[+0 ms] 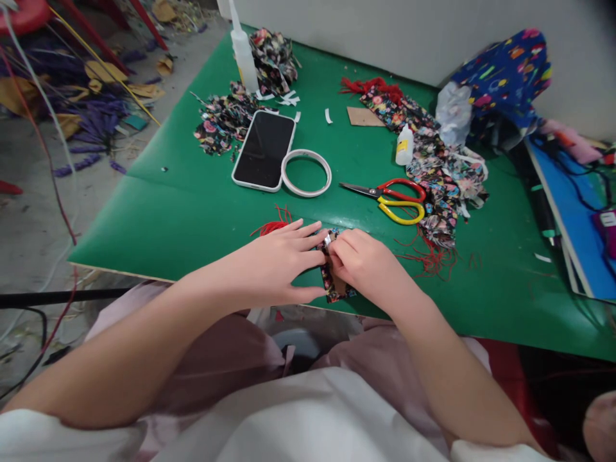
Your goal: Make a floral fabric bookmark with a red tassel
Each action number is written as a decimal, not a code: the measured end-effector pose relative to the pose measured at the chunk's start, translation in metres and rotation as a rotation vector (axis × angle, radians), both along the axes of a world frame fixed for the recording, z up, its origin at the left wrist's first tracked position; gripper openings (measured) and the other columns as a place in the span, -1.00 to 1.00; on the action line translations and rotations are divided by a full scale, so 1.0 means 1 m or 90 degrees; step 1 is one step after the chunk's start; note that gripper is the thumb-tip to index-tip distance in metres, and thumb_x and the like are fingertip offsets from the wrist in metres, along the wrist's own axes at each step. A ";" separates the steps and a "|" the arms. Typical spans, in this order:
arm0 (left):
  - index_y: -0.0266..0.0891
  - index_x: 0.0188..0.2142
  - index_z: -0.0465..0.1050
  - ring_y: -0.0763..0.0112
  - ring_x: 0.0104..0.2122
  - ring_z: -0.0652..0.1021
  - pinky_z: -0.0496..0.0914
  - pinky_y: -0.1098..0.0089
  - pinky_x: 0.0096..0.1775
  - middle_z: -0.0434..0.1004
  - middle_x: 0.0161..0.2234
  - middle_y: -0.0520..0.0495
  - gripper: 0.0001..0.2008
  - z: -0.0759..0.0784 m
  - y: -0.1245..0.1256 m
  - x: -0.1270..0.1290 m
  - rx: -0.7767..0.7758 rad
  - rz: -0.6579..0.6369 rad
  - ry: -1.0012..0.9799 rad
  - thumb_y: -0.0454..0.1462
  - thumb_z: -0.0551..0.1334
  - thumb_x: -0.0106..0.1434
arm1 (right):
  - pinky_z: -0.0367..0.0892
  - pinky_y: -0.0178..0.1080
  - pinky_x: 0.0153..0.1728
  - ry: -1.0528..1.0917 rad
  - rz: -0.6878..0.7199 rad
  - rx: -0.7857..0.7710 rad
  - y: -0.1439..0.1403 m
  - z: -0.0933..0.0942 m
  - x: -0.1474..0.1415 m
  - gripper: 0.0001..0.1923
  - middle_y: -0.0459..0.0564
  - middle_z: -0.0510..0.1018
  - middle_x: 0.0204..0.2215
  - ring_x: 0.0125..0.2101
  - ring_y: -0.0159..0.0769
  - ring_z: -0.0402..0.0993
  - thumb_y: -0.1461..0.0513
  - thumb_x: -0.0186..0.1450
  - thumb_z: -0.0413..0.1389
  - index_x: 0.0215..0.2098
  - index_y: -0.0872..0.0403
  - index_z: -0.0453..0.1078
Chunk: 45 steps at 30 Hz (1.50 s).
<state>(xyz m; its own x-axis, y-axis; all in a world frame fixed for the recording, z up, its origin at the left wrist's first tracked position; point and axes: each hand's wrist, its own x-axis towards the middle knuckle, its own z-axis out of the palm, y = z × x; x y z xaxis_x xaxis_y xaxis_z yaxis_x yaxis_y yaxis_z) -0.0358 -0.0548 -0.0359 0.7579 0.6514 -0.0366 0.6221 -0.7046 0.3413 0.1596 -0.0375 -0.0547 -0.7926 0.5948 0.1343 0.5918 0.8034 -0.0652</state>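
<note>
So I'm at the green counter [158, 212], the floral strip [328, 277] at the near edge between both hands. Left hand [274, 256]: grip open, fingers spread against the strip. Right hand [360, 260]: curled over it, can't tell if that grip's pinching anything. Scissors [379, 192], phone [264, 151] and tape roll [328, 176] sit just beyond.

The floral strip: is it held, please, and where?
The right hand is curled over the far part of the floral strip; whether either hand grips it cannot be told.
</note>
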 end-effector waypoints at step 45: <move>-0.25 -0.03 0.39 0.06 0.21 0.12 0.02 0.06 0.20 0.20 0.17 -0.22 -0.54 -0.004 0.000 -0.001 0.009 0.005 -0.010 -0.01 0.08 0.21 | 0.31 -0.34 -0.35 0.068 -0.031 -0.028 0.002 -0.001 0.008 -0.77 0.00 0.50 -0.26 -0.31 -0.36 0.45 0.27 0.32 -0.07 -0.29 0.14 0.42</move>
